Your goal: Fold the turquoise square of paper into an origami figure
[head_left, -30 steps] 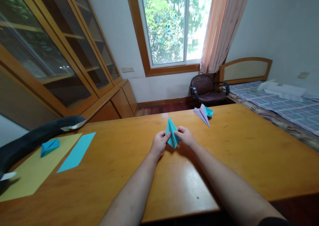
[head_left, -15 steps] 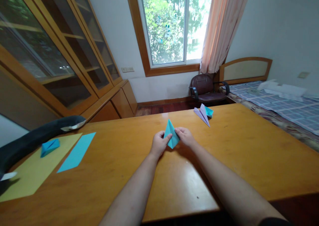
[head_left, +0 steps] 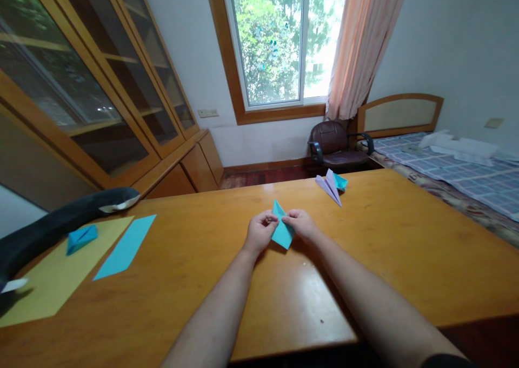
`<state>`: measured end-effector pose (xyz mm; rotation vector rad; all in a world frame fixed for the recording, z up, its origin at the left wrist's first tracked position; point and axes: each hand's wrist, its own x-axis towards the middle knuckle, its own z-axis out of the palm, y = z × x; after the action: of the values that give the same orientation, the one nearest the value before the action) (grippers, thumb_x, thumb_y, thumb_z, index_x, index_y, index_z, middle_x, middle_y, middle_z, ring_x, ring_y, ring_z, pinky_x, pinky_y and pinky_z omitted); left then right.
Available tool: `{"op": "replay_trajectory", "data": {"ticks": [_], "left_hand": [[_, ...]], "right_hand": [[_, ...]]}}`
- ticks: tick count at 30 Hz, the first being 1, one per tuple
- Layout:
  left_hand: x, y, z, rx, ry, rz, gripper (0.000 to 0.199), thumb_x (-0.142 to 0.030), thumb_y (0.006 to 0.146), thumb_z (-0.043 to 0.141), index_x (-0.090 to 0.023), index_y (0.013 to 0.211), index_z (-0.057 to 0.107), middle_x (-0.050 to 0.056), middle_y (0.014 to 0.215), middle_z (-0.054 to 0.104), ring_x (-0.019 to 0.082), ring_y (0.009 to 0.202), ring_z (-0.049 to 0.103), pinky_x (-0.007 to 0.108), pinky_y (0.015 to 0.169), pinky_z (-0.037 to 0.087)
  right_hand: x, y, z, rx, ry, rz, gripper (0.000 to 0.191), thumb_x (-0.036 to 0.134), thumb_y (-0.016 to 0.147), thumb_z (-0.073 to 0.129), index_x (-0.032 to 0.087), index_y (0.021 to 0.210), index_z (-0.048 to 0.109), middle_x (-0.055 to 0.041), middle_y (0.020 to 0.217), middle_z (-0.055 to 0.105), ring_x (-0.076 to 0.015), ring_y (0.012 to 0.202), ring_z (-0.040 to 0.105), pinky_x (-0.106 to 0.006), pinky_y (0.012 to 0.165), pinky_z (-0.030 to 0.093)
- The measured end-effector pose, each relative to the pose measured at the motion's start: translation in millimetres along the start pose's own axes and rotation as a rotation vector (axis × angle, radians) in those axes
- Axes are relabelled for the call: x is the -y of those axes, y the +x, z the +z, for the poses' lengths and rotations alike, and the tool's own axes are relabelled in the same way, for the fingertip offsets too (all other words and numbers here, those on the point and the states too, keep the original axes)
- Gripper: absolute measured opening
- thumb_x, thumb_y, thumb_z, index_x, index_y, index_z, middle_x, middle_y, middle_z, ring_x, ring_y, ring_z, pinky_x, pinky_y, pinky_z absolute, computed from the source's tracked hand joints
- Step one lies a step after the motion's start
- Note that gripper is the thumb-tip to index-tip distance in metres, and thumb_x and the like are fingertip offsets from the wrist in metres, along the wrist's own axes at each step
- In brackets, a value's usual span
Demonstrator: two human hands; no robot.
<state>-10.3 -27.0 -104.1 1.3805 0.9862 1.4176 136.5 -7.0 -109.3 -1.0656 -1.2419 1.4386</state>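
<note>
Two-handed, holds folded teal paper (head_left: 284, 238) over desk (head_left: 190, 238); pinches its sides narrowly between fingers of left hand (head_left: 259, 233) and right hand (head_left: 303, 225). Looks mid-fold, with creases unclear; calls for aligning edges before pressing.

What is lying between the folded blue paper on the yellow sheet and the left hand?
In the head view: part of the yellow sheet, then the flat light-blue strip, then bare table up to the left hand.
</note>
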Motion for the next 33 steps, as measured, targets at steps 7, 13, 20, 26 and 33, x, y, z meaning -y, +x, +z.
{"op": "replay_trajectory", "data": {"ticks": [7, 13, 20, 26, 33], "left_hand": [[-8.1, -0.7, -9.3, 0.172, 0.054, -0.136, 0.032, -0.023, 0.059, 0.075, -0.014, 0.09, 0.073, 0.011, 0.094, 0.07, 0.021, 0.082, 0.063, 0.031, 0.075, 0.049], [-9.6, 0.1, -7.9, 0.181, -0.041, -0.177, 0.051, -0.022, 0.054, 0.079, -0.012, 0.103, 0.069, 0.014, 0.104, 0.067, 0.026, 0.094, 0.062, 0.036, 0.083, 0.05], [-12.1, -0.5, -9.6, 0.221, -0.159, -0.228, 0.097, -0.019, 0.053, 0.08, -0.016, 0.139, 0.035, 0.013, 0.105, 0.063, 0.016, 0.075, 0.063, 0.024, 0.065, 0.051], [-10.0, -1.4, -8.1, 0.122, -0.211, -0.25, 0.113, -0.025, 0.055, 0.081, -0.03, 0.145, 0.013, 0.017, 0.128, 0.049, 0.011, 0.069, 0.061, 0.023, 0.061, 0.05], [0.6, -1.2, -7.2, 0.176, -0.126, -0.371, 0.096, -0.027, 0.055, 0.081, -0.012, 0.137, 0.033, 0.003, 0.07, 0.066, 0.014, 0.056, 0.06, 0.024, 0.056, 0.047]], "right_hand": [[3.2, -4.1, -3.7, 0.128, -0.066, 0.042, 0.027, 0.038, 0.055, 0.072, 0.015, 0.054, 0.058, 0.0043, 0.046, 0.047, -0.0068, 0.044, 0.035, -0.022, 0.044, 0.024], [5.3, -3.6, -5.0, 0.146, -0.102, 0.06, 0.03, 0.038, 0.054, 0.072, 0.016, 0.051, 0.053, 0.0054, 0.044, 0.044, -0.0062, 0.043, 0.034, -0.021, 0.043, 0.023], [5.1, -5.8, -4.0, 0.196, -0.09, 0.088, 0.026, 0.036, 0.055, 0.071, 0.014, 0.055, 0.056, 0.0044, 0.045, 0.047, -0.0065, 0.042, 0.036, -0.021, 0.043, 0.025], [1.1, -3.5, -1.2, 0.061, -0.064, 0.046, 0.027, 0.037, 0.055, 0.07, 0.016, 0.053, 0.054, 0.0039, 0.046, 0.047, -0.0069, 0.043, 0.036, -0.021, 0.043, 0.025], [2.5, -0.4, -1.0, -0.119, -0.006, -0.038, 0.029, 0.043, 0.058, 0.067, 0.015, 0.059, 0.057, 0.0031, 0.051, 0.052, -0.0083, 0.047, 0.042, -0.022, 0.047, 0.031]]}}
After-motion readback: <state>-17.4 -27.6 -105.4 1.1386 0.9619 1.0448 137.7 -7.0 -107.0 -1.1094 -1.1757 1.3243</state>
